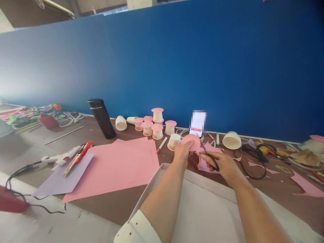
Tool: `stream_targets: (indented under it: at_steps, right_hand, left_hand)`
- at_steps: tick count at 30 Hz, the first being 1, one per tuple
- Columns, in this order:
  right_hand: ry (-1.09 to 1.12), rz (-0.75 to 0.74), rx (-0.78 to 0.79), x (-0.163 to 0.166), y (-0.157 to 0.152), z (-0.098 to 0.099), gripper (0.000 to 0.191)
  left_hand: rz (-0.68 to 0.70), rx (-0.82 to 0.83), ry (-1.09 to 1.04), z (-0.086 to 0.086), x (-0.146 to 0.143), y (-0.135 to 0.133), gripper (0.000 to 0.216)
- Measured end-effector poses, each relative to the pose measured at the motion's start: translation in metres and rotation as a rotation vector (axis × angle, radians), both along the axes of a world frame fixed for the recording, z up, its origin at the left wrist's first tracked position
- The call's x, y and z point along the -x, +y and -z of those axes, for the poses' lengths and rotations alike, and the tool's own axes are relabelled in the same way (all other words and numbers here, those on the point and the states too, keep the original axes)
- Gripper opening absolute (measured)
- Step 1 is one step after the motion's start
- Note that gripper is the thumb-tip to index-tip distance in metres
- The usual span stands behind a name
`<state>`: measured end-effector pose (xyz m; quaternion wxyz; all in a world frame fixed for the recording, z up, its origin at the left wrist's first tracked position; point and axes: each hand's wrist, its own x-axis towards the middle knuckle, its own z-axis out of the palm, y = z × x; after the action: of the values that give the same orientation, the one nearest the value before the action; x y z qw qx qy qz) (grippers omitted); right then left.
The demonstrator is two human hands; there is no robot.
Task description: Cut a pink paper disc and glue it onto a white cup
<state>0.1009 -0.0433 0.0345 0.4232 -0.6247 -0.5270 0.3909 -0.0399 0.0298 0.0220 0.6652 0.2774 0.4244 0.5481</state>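
My left hand [181, 153] pinches a round pink paper disc [191, 141] by its near left edge. In my right hand [221, 165] is a pair of dark-handled scissors [211, 157], its blades reaching up to the right edge of the disc. Pink paper offcuts [205, 163] lie on the table beneath both hands. Just behind my left hand sits an upturned paper cup [174, 141]. Farther back, several upturned cups [157, 131] carry pink discs on top, one of them stacked above the others.
Pink sheets [121, 168] cover the left middle, with a purple sheet [65, 175], a utility knife [77, 158] and a glue gun [60, 157]. A black flask [102, 118] stands behind. A white box lid [202, 202] lies under my forearms. A phone [197, 123] leans against the blue partition [162, 64].
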Motion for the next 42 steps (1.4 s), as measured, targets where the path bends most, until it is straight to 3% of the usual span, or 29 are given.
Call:
stream_targets:
  at_steps: [21,30,42]
  right_hand:
    - [-0.023,0.042,0.021,0.007,-0.004,-0.010,0.047]
    - [0.026,0.025,-0.012,0.013,-0.003,-0.008,0.050]
    - [0.019,0.002,-0.025,0.011,0.000,-0.001,0.041]
  left_hand:
    - [-0.023,0.006,0.000,0.002,0.000,0.002,0.032]
    - [-0.061,0.065,-0.146,0.004,-0.005,0.001,0.030]
    - [-0.048,0.048,0.050,0.003,-0.005,0.001,0.029]
